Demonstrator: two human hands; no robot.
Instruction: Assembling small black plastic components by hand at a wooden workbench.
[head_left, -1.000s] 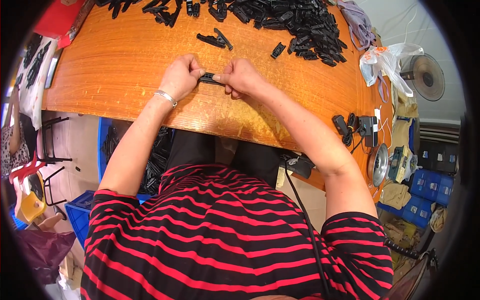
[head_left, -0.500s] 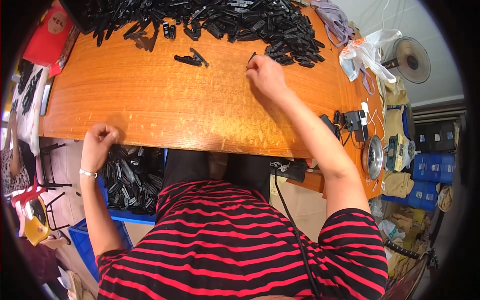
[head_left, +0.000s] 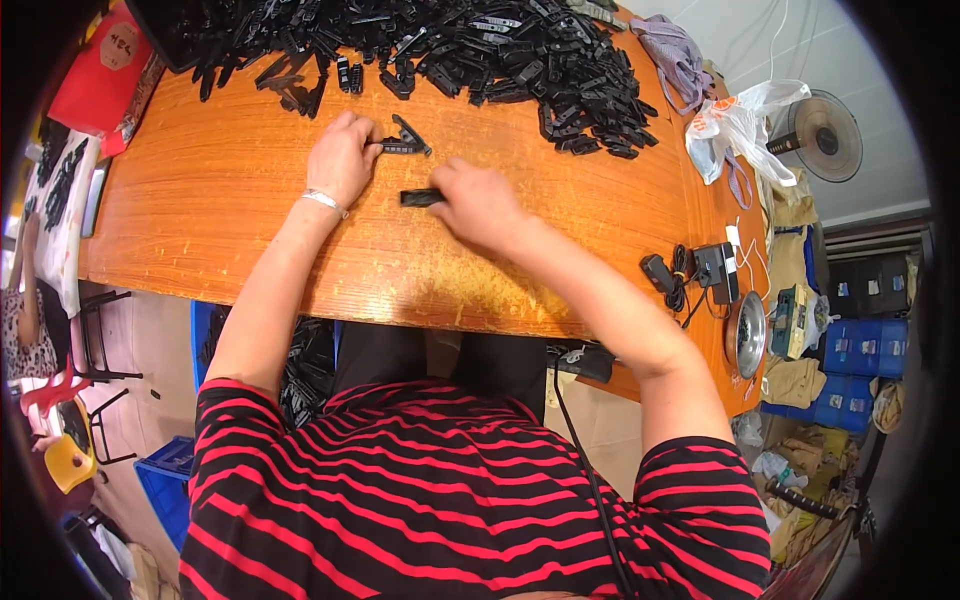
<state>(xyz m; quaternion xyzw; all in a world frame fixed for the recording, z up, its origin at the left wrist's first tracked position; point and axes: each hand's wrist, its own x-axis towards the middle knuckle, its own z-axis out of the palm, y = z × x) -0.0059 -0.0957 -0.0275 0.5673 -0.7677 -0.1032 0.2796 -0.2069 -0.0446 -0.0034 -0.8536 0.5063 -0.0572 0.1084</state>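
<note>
Hands both down on the orange wooden bench point(head_left: 220, 220), working close together. Left hand point(head_left: 342, 157) lies with its fingers point(head_left: 368, 138) curled onto a small black clip-like part point(head_left: 405, 140); the part sits just off the fingertips, touching them, one leg splayed out. Whether those fingers actually pinch it or only press it flat, cannot tell. A silver bracelet point(head_left: 322, 200) sits on that wrist.

Right hand point(head_left: 480, 205) is curled over a short black bar piece point(head_left: 420, 198), which pokes out past the fingers toward the left hand. Fingers look closed around its near end, the far end free, probably so it can be lined up with the other part. The two pieces lie near each other, not touching.

Beyond both sets of fingertips, across the far side of the bench, is a big heap of loose black plastic parts point(head_left: 470, 50), within easy reach, likely kept there as stock to draw from. A few strays point(head_left: 300, 95) lie just beyond the left fingers.

Well off to the right of the right fingers: black power adapters with cords point(head_left: 700, 272), a white plastic bag point(head_left: 735, 125), a small fan point(head_left: 820, 135). Far to the left of the left fingers, a red packet point(head_left: 100, 60) at the bench corner. Under the bench edge, a blue crate holding more black parts point(head_left: 305, 360), placed below the lap.
</note>
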